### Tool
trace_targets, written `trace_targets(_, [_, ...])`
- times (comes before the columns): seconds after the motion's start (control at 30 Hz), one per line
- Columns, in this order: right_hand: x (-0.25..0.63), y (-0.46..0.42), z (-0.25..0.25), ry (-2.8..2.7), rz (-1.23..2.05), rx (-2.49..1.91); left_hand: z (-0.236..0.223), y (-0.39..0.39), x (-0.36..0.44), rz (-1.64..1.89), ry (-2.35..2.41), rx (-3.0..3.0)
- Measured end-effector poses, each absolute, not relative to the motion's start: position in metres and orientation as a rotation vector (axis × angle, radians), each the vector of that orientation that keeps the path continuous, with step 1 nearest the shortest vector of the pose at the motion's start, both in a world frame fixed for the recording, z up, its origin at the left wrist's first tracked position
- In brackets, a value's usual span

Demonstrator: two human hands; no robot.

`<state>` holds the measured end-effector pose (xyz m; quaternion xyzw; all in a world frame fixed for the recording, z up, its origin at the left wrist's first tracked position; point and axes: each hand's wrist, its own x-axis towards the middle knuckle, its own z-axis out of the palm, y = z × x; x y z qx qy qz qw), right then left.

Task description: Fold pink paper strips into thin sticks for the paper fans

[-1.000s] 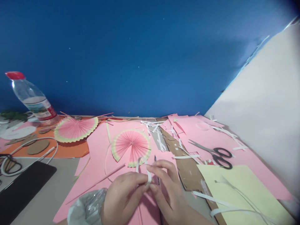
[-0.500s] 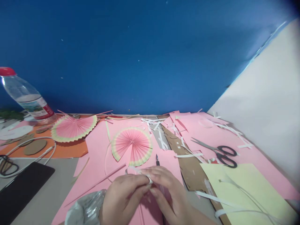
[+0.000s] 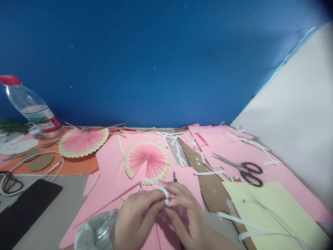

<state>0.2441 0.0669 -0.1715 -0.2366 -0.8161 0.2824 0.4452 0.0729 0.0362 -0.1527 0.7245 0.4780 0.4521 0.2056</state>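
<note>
My left hand [image 3: 139,217] and my right hand [image 3: 188,213] meet at the near middle of the pink paper [image 3: 109,184]. Both pinch a narrow white paper strip [image 3: 164,190] between their fingertips. The strip bends in a loop above my fingers, and its held end is partly hidden. Just beyond it lies a pleated pink paper fan [image 3: 147,158] with a pale yellow rim, spread into nearly a full circle. A pen [image 3: 175,177] points away from me, partly covered by my right hand.
Scissors [image 3: 241,168] with black handles lie on the right, above a pale yellow sheet [image 3: 273,208]. On the left are a second pleated fan [image 3: 83,142], a tilted bottle [image 3: 39,114], a black phone [image 3: 33,211] and a white cable [image 3: 62,163]. White paper scraps [image 3: 179,152] litter the back.
More of the white strip's loop shows above my fingers now. My right fingers have shifted slightly at the pinch, and my left hand has barely moved.
</note>
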Motion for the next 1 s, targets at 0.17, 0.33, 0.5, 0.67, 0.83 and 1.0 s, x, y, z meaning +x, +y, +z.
trace_targets(0.17, [0.244,0.064,-0.171,-1.979,0.736,-0.58,-0.154,0.036,0.072,1.249,1.34,2.027])
trace_targets(0.33, [0.244,0.066,-0.17,-2.054,0.72,-0.592,-0.157,0.035,0.071,1.208,1.349,2.068])
trace_targets(0.5, [0.245,0.066,-0.174,-1.993,0.796,-0.575,-0.158,0.035,0.073,1.189,1.345,2.119])
trace_targets(0.67, [0.247,0.067,-0.175,-1.989,0.79,-0.585,-0.155,0.037,0.076,1.15,1.32,2.192])
trace_targets(0.83, [0.248,0.067,-0.172,-2.018,0.721,-0.621,-0.156,0.034,0.077,1.089,1.359,2.216])
trace_targets(1.0, [0.249,0.061,-0.172,-1.954,0.448,-0.769,-0.163,0.035,0.076,1.086,1.498,2.171])
